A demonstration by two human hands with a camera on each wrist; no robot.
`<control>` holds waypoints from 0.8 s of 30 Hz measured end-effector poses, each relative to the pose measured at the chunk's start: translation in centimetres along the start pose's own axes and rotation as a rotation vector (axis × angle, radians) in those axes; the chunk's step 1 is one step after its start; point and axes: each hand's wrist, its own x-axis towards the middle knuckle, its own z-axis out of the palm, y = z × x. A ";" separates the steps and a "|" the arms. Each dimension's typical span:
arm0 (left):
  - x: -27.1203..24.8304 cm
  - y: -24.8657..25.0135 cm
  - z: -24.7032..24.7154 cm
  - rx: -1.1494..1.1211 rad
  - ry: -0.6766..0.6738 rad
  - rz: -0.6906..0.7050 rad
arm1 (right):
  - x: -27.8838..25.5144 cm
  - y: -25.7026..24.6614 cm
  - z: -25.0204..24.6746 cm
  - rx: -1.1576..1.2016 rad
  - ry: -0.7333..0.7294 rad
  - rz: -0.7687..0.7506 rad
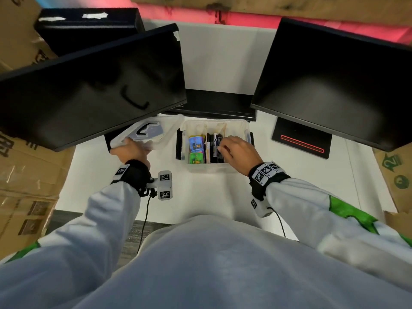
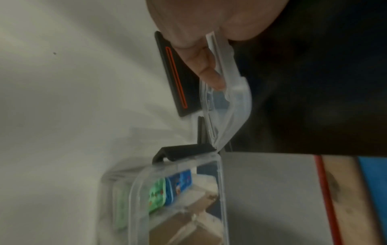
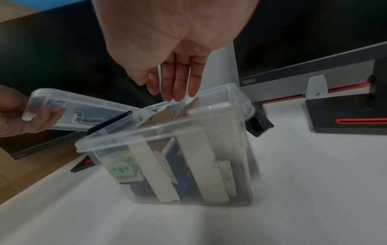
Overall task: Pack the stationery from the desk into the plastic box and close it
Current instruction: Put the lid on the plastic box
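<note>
So the lid [image 1: 147, 134] is what we're dealing with right now, and it looks like thin clear plastic: light, a bit bendy, probably slick, so we'd guess it flexes if taken by one corner only. Our left hand [image 1: 130, 150] is pinching it at the near edge, thumb under and fingers over as far as the wrist views show, with the lid raised off the desk [image 1: 211, 197] just left of the box [image 1: 214, 167] and its right corner touching or nearly touching the box's left rim. Better hold is probably along both long edges when it goes down, then the black clips [image 1: 179, 143] on the left and right sides get pushed up.

Our right hand [image 1: 236, 148] hangs over the right half of the box, fingers straight and close together, pointing down, holding nothing.

Looks-wise, the box is a clear tub sitting mid desk between two monitor stands. Inside we see cardboard dividers [image 3: 146, 167], a blue pack [image 1: 196, 143] and a green pack [image 1: 196, 157] on the left, dark pens or markers [image 1: 215, 148] in the middle. Contents look light. A divider tip pokes about to rim height at the far side, so we reckon the lid might catch there.
</note>
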 end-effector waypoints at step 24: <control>-5.0 -2.5 6.6 0.903 -0.613 0.507 | 1.4 4.0 -1.8 0.140 -0.044 0.640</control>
